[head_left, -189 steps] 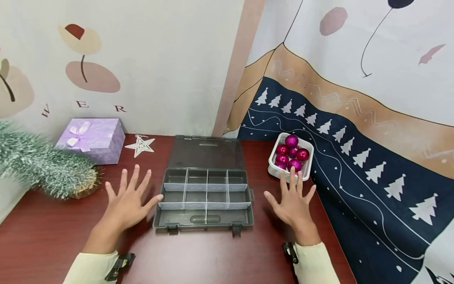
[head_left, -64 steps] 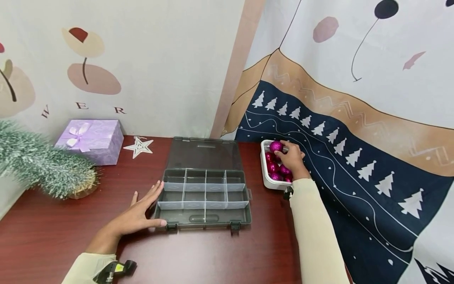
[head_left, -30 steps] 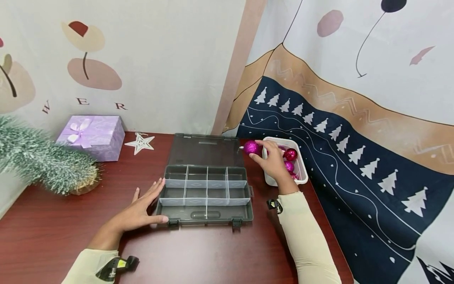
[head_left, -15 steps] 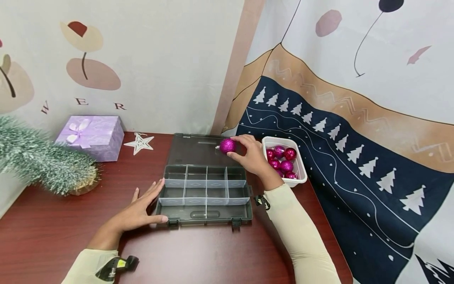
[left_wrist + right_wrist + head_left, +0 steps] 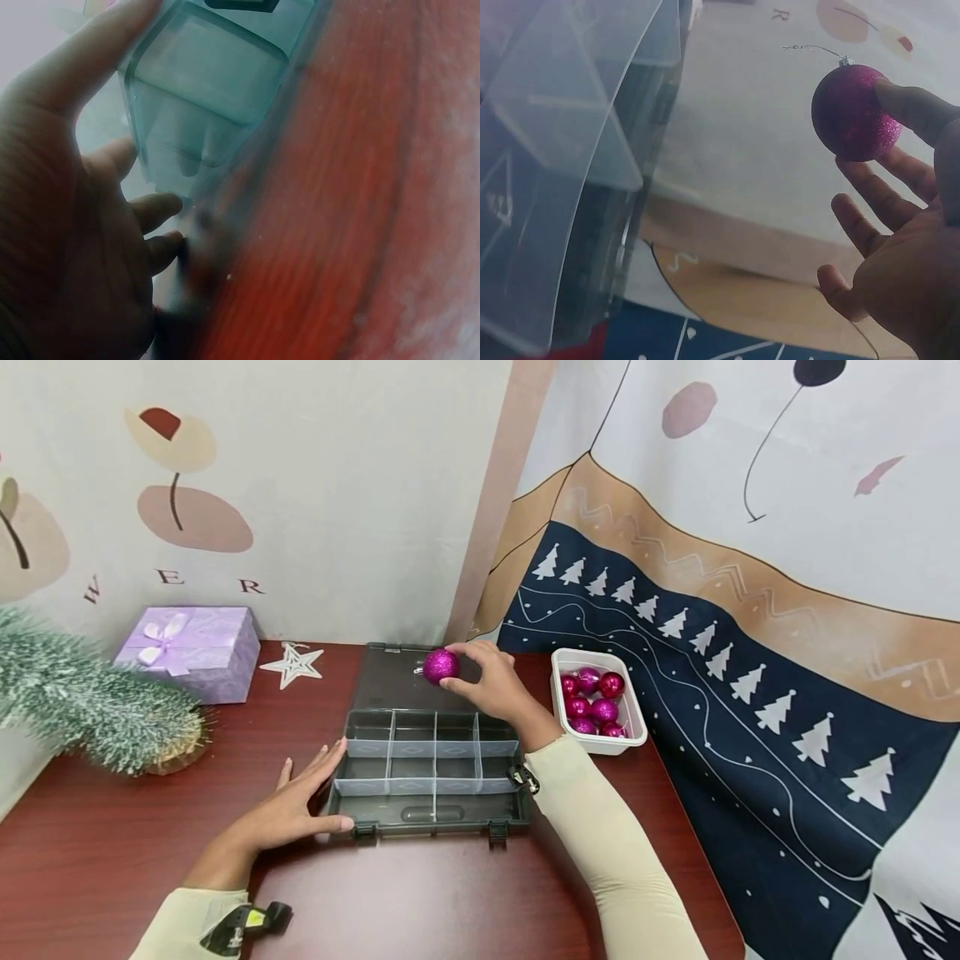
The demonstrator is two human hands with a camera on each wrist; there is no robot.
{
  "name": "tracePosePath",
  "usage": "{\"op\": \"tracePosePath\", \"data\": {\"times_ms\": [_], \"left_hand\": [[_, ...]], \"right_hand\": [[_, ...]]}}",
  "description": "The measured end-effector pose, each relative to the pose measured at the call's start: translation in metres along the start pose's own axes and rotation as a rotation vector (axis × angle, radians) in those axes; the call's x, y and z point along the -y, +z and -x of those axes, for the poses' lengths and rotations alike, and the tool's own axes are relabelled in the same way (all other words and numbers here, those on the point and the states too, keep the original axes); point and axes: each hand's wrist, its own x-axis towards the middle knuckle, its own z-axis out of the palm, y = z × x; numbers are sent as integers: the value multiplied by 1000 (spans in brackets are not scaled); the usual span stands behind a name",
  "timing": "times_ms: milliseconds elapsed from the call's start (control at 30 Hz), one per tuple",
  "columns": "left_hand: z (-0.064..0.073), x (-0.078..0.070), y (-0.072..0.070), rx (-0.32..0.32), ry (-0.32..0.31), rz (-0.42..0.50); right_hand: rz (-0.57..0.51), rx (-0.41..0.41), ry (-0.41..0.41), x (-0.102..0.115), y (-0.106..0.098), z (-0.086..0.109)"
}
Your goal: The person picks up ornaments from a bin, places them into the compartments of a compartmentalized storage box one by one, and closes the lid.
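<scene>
My right hand (image 5: 491,685) pinches a glittery magenta Christmas bauble (image 5: 441,667) between thumb and fingers, above the lid of the grey plastic compartment box (image 5: 431,822). In the right wrist view the bauble (image 5: 855,112) shows a silver cap with a thin wire hook. My left hand (image 5: 288,810) rests at the box's left side, fingers straight along the edge and thumb at the front corner. The left wrist view shows the left hand (image 5: 82,202) spread beside the box wall (image 5: 202,82). The box lies with its lid folded back, and clear dividers split it into compartments.
A white tub (image 5: 636,731) of several magenta and red baubles stands right of the box. At the left are a purple gift box (image 5: 195,652), a white star (image 5: 292,666) and a frosted miniature tree (image 5: 112,710). Printed cloth hangs behind the table.
The left hand went to the box's side. The right hand reached into the white tub, picked out the magenta bauble and carried it left over the box lid.
</scene>
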Motion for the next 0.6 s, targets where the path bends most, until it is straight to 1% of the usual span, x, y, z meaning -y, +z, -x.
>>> {"op": "tracePosePath", "data": {"times_ms": [167, 433, 600], "left_hand": [[0, 0, 1, -2, 2, 12], [0, 0, 1, -5, 9, 21], [-1, 1, 1, -9, 13, 18]], "right_hand": [[5, 47, 0, 7, 16, -8], [10, 167, -4, 22, 39, -17], [62, 226, -30, 30, 54, -21]]}}
